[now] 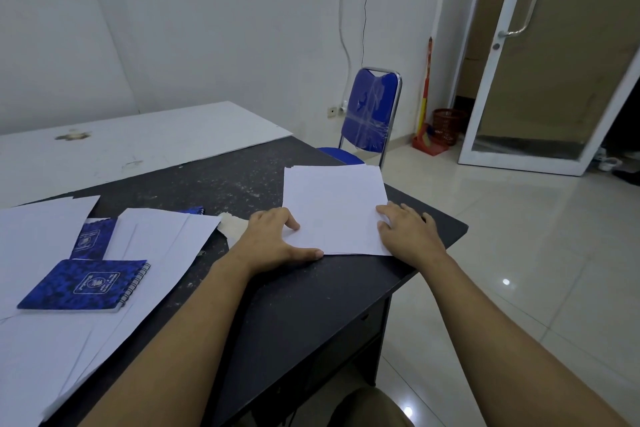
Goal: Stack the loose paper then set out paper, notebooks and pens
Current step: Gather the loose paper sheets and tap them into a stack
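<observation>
A stack of white paper (334,208) lies near the right corner of the dark desk (294,305). My left hand (273,239) rests against the stack's near left corner, fingers spread along its edges. My right hand (408,232) presses on the stack's right edge, fingers on the sheet. Loose white sheets (145,253) are spread over the desk's left side. A blue spiral notebook (86,284) lies on them, a second blue notebook (93,237) sits partly under a sheet behind it, and a third notebook's corner (192,210) peeks out farther back. No pens are visible.
A white board (138,142) covers the desk's far part. A torn scrap of paper (235,227) lies beside my left hand. A blue chair (370,111) stands past the desk, with a red basket (448,125) and a glass door (540,62) to the right.
</observation>
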